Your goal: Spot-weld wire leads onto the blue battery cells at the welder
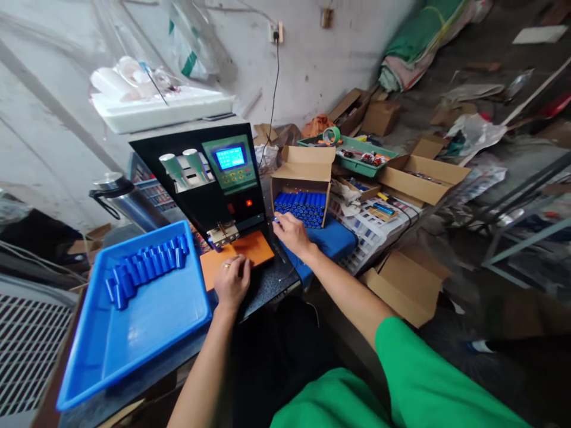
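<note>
Our left hand point(232, 279) curls at the orange board point(256, 247); our right hand point(292, 233) bends its fingers near the cardboard box point(308, 156) of blue cylinders point(307, 201). We cannot tell whether either pinches anything. From our left hand, the box stands at one o'clock, the blue tray point(147, 330) at nine.

So the left arm point(205, 371) comes up bare and pretty straight to the worktop point(280, 272), wrist around the front edge, with the left hand point(232, 280) back-up just past it and the fingers curled in, thumb tucked close alongside. Right arm point(348, 291) is stretched further out on a long slant, forearm bare, and the right hand point(292, 233) is up around the right edge, wrist roughly in line with the forearm, fingers bent and bunched toward the thumb, tips too small to make out properly.
</note>
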`<action>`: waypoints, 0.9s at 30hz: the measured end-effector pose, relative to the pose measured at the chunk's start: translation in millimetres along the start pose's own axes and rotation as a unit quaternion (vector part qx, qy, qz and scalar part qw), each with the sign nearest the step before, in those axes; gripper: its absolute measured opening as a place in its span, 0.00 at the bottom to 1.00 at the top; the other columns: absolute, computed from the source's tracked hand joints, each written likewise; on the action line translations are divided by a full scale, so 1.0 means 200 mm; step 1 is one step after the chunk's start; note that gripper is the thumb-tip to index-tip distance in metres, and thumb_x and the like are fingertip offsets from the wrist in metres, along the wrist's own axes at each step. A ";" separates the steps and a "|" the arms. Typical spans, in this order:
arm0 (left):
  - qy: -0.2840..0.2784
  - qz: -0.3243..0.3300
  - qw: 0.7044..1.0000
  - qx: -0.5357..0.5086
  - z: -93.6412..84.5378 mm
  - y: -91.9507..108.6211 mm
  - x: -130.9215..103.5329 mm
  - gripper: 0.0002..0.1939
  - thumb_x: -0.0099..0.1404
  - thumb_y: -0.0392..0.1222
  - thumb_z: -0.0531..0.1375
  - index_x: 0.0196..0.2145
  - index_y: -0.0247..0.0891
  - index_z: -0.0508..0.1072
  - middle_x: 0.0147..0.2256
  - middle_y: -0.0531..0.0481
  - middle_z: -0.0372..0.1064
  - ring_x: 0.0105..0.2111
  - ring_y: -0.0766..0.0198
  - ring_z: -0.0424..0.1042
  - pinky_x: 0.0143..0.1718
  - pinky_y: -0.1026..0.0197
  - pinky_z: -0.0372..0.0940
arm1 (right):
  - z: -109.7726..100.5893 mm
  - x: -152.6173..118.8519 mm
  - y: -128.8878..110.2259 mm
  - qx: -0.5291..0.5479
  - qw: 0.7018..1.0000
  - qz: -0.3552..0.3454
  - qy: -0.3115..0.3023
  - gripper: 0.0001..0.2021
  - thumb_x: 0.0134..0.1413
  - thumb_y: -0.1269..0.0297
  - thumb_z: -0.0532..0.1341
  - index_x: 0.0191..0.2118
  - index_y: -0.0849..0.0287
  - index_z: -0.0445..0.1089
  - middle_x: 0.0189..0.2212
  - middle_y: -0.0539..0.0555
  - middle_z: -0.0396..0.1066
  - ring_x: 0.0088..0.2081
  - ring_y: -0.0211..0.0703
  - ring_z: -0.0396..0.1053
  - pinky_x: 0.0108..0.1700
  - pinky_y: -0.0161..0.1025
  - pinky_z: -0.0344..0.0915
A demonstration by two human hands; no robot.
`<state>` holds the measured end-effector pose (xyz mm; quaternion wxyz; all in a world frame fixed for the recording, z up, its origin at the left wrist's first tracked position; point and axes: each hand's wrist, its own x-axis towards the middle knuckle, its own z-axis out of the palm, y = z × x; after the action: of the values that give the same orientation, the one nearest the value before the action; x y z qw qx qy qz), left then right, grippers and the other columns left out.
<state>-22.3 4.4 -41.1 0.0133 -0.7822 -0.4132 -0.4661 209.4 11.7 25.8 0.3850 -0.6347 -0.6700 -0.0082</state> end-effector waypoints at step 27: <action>0.009 0.028 0.999 0.033 0.03 0.00 0.00 0.08 0.68 0.43 0.60 0.40 0.38 0.75 0.39 0.42 0.77 0.38 0.57 0.75 0.42 0.57 0.66 | -0.10 0.10 0.29 -0.127 0.977 0.094 -0.144 0.13 0.67 0.64 0.55 0.46 0.59 0.77 0.44 0.59 0.77 0.46 0.49 0.74 0.46 0.37 0.64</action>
<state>-17.6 6.1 -44.3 0.0560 -0.7881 -0.4065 -0.4588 271.9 30.3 23.6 0.1995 -0.7332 -0.6491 0.0347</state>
